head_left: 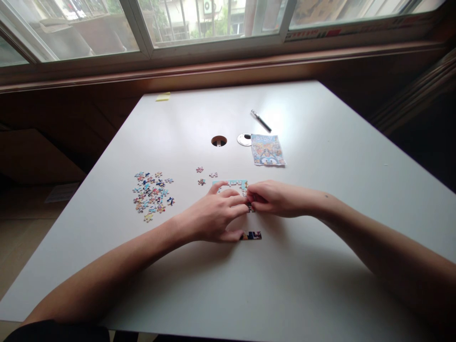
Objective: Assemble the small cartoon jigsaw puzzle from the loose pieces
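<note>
A partly joined jigsaw puzzle border [230,182] lies on the white table, its top edge light blue. My left hand [223,213] rests over it palm down, fingers spread, hiding much of its left side and middle. The thumb of that hand touches a short dark strip of joined puzzle pieces [254,235] nearer to me. At the border's right side, my right hand [267,197] is closed in a pinch on a puzzle piece, mostly hidden by the fingers. Three loose puzzle pieces [201,182] lie just beyond my left hand.
A heap of loose puzzle pieces [151,192] spreads over the table's left part. Beyond my right hand lies a printed picture sheet [268,151], overlapping a round metal cover [244,139]. A pen [261,121], a round table hole [218,141] and a yellow note [163,97] are farther back.
</note>
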The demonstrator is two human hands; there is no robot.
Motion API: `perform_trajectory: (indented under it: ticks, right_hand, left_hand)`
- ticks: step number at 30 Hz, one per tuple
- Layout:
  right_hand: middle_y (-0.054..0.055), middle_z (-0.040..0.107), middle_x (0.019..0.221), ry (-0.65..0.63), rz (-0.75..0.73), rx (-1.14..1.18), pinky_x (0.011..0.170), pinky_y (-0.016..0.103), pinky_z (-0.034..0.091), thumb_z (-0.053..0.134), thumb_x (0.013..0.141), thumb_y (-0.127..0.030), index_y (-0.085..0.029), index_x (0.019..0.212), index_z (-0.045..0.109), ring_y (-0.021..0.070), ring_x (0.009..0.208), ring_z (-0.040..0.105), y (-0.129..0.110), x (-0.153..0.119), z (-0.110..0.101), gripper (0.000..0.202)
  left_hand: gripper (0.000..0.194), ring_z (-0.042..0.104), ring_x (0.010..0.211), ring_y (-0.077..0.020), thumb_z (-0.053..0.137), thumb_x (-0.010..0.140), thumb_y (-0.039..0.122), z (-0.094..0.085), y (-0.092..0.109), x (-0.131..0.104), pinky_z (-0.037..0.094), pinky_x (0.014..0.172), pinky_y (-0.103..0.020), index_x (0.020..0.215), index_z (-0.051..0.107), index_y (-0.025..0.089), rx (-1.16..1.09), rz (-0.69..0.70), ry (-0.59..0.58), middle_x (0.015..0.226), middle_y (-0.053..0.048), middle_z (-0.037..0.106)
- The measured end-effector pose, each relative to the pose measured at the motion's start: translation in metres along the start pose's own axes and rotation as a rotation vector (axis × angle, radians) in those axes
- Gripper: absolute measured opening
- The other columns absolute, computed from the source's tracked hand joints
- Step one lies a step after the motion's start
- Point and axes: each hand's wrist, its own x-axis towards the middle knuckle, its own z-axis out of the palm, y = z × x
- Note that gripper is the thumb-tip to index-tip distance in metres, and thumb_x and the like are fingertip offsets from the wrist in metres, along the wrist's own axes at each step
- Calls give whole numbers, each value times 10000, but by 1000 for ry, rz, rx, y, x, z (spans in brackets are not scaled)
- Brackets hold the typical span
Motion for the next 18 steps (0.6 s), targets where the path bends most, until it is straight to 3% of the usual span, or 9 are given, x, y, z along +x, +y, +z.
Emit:
perform_trajectory:
  ticks: [18]
  right_hand:
    - [26,618,773,-5,-1,-2,613,277,360,511,867,-301,-214,762,470,155,653,503,0,0,0,142]
  left_hand:
    - [399,559,1252,-289,582,899,454,2,-1,0,205,1196,-506,1183,637,180,-7,4,9,1322,-117,650]
